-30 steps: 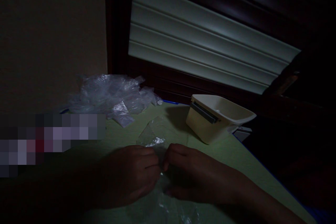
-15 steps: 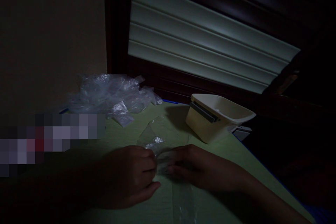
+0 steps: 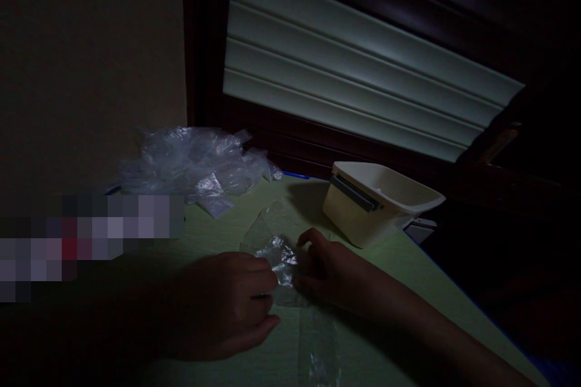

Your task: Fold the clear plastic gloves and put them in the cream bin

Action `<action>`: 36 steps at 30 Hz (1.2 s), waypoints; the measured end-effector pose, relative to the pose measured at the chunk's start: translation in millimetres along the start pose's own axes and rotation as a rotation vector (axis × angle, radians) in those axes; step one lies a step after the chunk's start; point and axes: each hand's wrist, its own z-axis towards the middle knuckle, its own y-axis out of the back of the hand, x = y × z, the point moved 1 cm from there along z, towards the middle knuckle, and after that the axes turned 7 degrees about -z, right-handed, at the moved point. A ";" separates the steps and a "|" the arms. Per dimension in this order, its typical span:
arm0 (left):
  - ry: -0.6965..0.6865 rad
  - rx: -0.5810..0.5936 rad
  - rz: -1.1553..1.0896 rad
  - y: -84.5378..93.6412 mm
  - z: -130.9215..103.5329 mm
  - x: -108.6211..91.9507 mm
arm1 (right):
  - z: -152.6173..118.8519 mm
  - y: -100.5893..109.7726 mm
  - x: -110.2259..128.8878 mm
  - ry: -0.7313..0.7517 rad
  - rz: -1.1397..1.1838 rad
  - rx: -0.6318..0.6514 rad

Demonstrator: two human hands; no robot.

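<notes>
A crinkled clear plastic bag (image 3: 284,257) lies flat on the pale green table between my hands, shining where it is creased. My left hand (image 3: 236,305) has its fingers curled down onto the bag's near left side, with the thumb sticking out below over the table. On the other side, my right hand (image 3: 338,269) is bent over the bag's right part, its index finger lifted and apart from the thumb. A second clear plastic strip or bag (image 3: 319,344) lies on the table below my right hand.
A loose heap of clear plastic bags (image 3: 195,163) sits at the back left. A cream plastic bin (image 3: 351,211) with a dark grey handle stands at the right near the blue table edge. Behind the table is a dark-framed slatted panel (image 3: 340,66). A pixelated patch covers the left side.
My right hand has lifted its index finger and its fingers have come apart, uncovering more of the creased bag. My left hand has stayed almost in place.
</notes>
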 end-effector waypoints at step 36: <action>-0.012 -0.011 0.003 3.7 3.6 -1.8 | 15.7 -6.8 3.6 0.194 -0.355 -0.179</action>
